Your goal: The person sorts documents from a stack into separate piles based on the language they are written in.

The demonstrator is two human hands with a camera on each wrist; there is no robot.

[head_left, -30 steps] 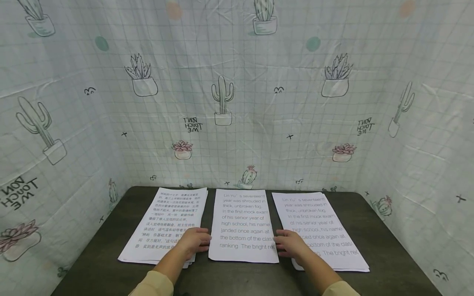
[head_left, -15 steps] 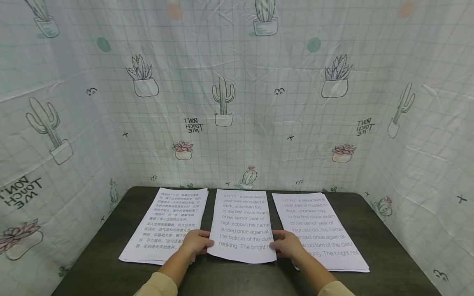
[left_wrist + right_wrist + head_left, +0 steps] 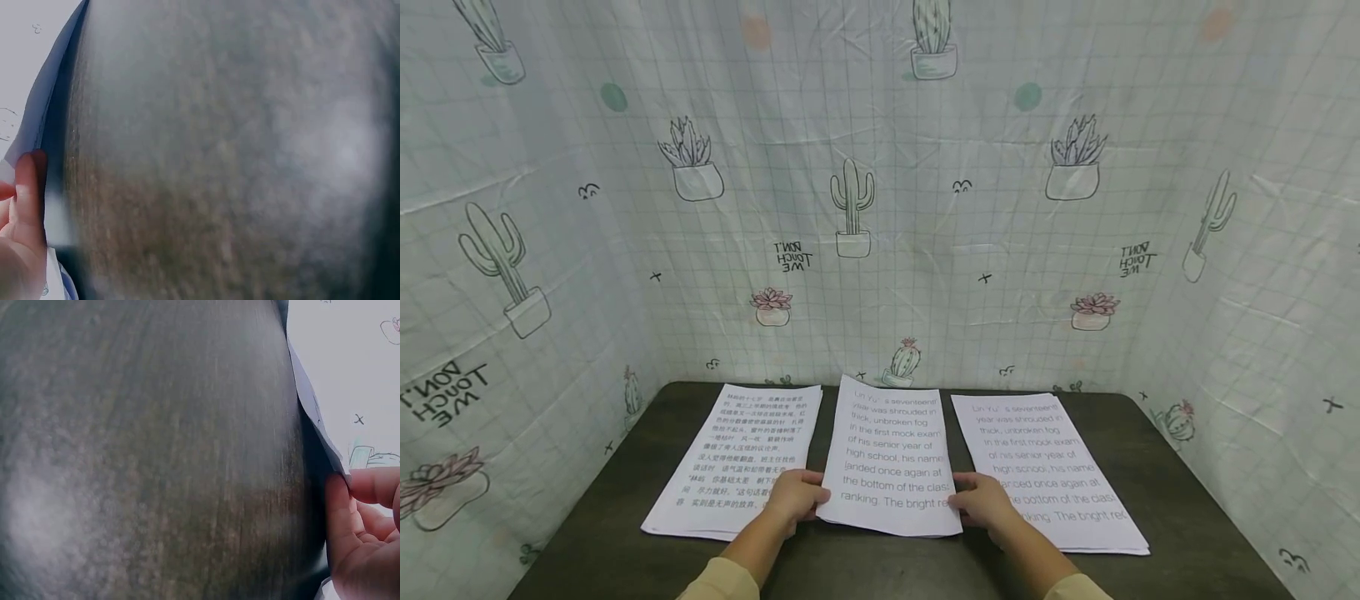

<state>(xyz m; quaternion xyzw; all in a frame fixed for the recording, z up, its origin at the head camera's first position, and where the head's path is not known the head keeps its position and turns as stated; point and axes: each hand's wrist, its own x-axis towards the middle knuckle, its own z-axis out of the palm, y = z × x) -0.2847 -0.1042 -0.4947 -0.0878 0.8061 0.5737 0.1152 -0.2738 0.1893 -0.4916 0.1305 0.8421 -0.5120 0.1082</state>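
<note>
Both hands pinch the middle printed paper [image 3: 891, 462], which bears large English text. My left hand [image 3: 793, 498] grips its left edge near the lower corner, thumb on top. At the opposite edge my right hand [image 3: 988, 504] holds it the same way. The paper bows a little, and its far left corner is raised. In the left wrist view the fingers of the left hand [image 3: 22, 212] meet the curled paper edge [image 3: 40, 115]. The right wrist view shows thumb and finger of the right hand [image 3: 359, 525] pinching the paper edge [image 3: 309, 394].
A stack of papers with Chinese text [image 3: 737, 458] lies left, partly under the left forearm in view. Another stack with English text [image 3: 1037, 458] lies right, partly hidden by the right hand. The dark table [image 3: 865, 575] meets a cactus-print curtain [image 3: 910, 208] behind and at the sides.
Both hands have closed in from beside the middle paper and taken hold of its side edges. The paper has begun to bend, its far left corner rising. The side stacks stay in place.
</note>
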